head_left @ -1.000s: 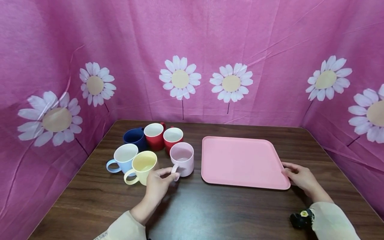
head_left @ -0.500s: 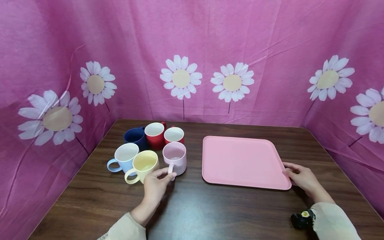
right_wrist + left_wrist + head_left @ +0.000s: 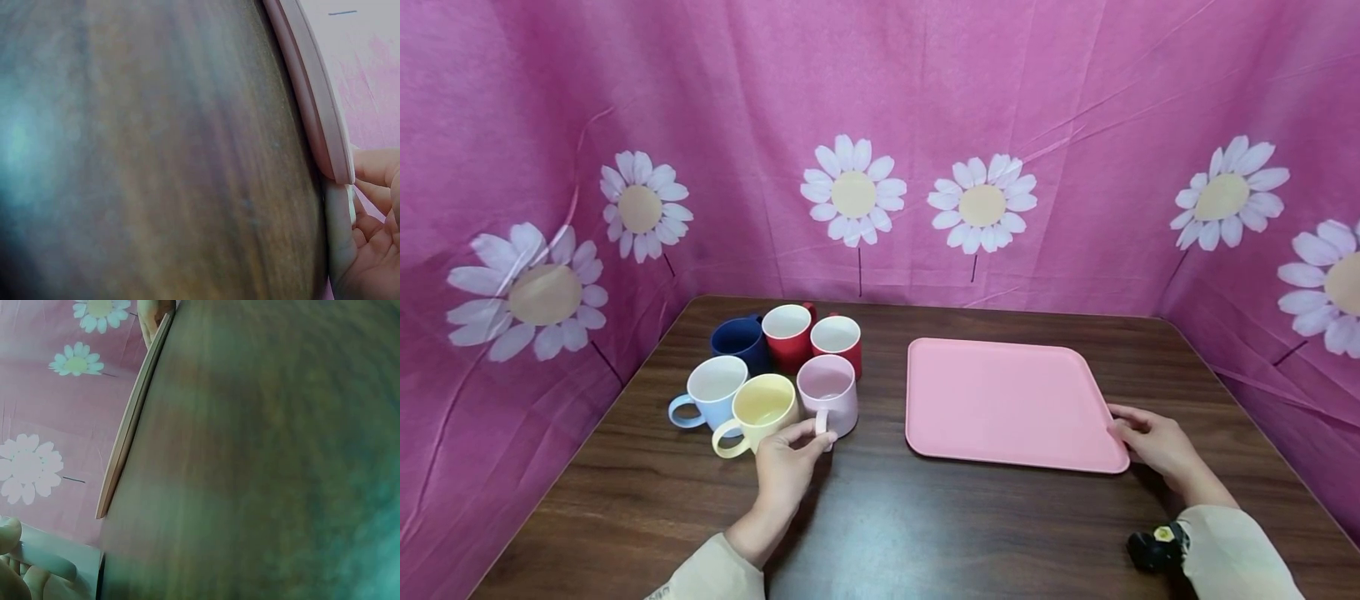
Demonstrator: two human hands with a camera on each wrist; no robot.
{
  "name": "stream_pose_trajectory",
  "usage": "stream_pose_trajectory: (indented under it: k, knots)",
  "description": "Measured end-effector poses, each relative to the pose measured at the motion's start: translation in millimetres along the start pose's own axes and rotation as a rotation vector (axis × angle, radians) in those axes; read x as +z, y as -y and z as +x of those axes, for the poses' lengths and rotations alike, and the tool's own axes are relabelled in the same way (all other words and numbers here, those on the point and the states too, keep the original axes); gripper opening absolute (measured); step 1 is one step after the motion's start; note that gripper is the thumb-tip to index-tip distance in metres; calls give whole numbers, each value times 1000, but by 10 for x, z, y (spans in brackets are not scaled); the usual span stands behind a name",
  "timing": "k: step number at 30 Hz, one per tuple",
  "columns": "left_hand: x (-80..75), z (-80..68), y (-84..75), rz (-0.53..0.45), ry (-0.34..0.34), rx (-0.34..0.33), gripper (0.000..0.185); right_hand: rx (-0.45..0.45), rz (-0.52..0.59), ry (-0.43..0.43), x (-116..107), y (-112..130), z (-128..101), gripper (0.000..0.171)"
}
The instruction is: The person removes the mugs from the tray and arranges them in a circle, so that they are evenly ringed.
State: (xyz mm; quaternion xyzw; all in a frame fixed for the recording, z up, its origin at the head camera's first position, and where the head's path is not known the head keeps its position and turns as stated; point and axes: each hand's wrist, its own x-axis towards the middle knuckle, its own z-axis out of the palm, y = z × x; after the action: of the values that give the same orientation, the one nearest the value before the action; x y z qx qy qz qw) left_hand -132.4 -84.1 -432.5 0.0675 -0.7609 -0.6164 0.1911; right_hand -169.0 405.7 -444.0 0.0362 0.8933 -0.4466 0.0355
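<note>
Nearest to me, the left hand [image 3: 784, 467] lay on the dark wooden bench [image 3: 880, 533], its grip pinched on the handle of the pale pink mug [image 3: 827, 393], thumb and forefinger curled round it. That mug stood upright just beyond the grip, touching or nearly touching the yellow mug [image 3: 762, 410] to the grip's left. Off to the right, the right hand [image 3: 1153, 443] rested by the near right corner of the pink tray [image 3: 1007, 400]; its fingers touched the rim, loosely bent rather than clamped, and the wrist view showed the fingertips [image 3: 375, 169] against the tray's edge. The tray lay flat, well apart from the left grip. Farther left of the grip stood the light blue mug [image 3: 711, 392]. Beyond the pale pink mug were two red mugs [image 3: 790, 335] and a navy mug [image 3: 739, 342], clustered close. Behind all hung the pink daisy cloth [image 3: 880, 125].
</note>
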Motion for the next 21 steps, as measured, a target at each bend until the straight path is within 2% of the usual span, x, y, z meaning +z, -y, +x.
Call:
stream_pose_trajectory:
  k: [6, 12, 16, 21]
  knots:
    - [-3, 6, 15, 5, 25, 6, 17, -1, -2, -5, -1, 5, -3, 48]
    - [-32, 26, 35, -17, 80, -41, 22, 2, 9, -3, -2, 6, -6, 48]
    - [-105, -2, 8, -41, 124, -53, 34, 27, -3, 13, 0, 23, -11, 50]
    - [-193, -82, -93, -84, 184, -6, 53, 76, 12, 49, -48, 61, -2, 56]
